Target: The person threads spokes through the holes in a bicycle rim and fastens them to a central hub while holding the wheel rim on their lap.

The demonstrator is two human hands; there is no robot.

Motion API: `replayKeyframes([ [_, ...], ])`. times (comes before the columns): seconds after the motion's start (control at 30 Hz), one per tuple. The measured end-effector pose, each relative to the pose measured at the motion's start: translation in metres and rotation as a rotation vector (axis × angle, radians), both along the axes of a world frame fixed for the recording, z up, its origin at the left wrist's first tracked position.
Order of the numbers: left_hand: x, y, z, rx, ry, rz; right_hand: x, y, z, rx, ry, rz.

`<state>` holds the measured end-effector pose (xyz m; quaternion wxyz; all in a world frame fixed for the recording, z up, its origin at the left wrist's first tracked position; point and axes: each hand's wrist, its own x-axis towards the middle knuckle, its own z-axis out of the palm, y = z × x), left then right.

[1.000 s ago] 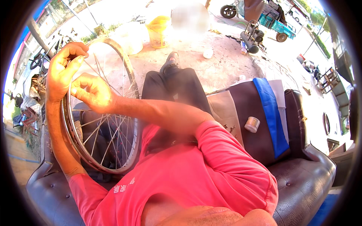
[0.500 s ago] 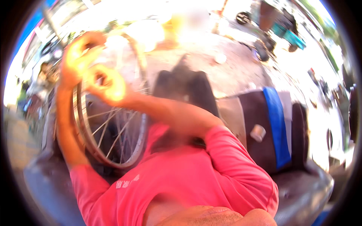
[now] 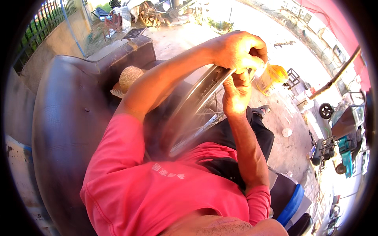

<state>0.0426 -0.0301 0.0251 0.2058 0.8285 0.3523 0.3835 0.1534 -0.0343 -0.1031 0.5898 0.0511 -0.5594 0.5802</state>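
A spoked wheel (image 3: 214, 82) stands tilted in front of my chest, over my lap; its near lower part is smeared by motion. My left hand (image 3: 236, 51) is closed over the top of the rim, fingers bent down and thumb side hidden. Just below it, my right hand (image 3: 238, 94) is closed too, with curled fingers and thumb pressed against the rim's edge. The two hands nearly meet there. Strong sunlight washes out the fingertips, so any small thing between them cannot be made out. Thin spokes (image 3: 210, 114) run inside the rim.
A brown padded sofa (image 3: 71, 118) lies on my left, a straw hat (image 3: 130, 78) on it. Ahead stands a yellow container (image 3: 272, 80). A small white cup-like thing (image 3: 287, 132) is on the ground. Blue cloth (image 3: 291, 204) lies by my right side; a teal cart (image 3: 346, 157) stands farther right.
The view has swung left, bringing the sofa and hat into sight. In it, the wheel and both hands now appear farther right. My hands stay close together at the rim.
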Motion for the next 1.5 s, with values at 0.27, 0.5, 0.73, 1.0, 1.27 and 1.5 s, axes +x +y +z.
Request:
replayKeyframes([
  [0.27, 0.001, -0.005, 0.003, 0.029, 0.000, 0.043, 0.003, -0.007, 0.008, 0.011, -0.065, -0.116],
  [0.5, 0.000, 0.001, 0.000, 0.042, -0.027, -0.018, 0.005, -0.005, 0.000, 0.002, -0.087, -0.159],
  [0.73, -0.022, -0.003, 0.020, -0.094, -0.492, -0.160, 0.007, -0.008, -0.002, 0.051, -0.110, -0.178],
  [1.0, -0.051, -0.051, 0.014, 0.268, 0.089, 0.142, 0.014, -0.002, 0.000, 0.070, -0.135, -0.131],
  [1.27, -0.043, -0.085, 0.020, 0.324, 0.521, 0.165, 0.016, -0.005, 0.000, 0.019, -0.152, -0.065],
  [1.5, -0.020, -0.083, 0.030, 0.406, 0.675, 0.245, 0.020, -0.005, 0.006, 0.053, -0.139, -0.112],
])
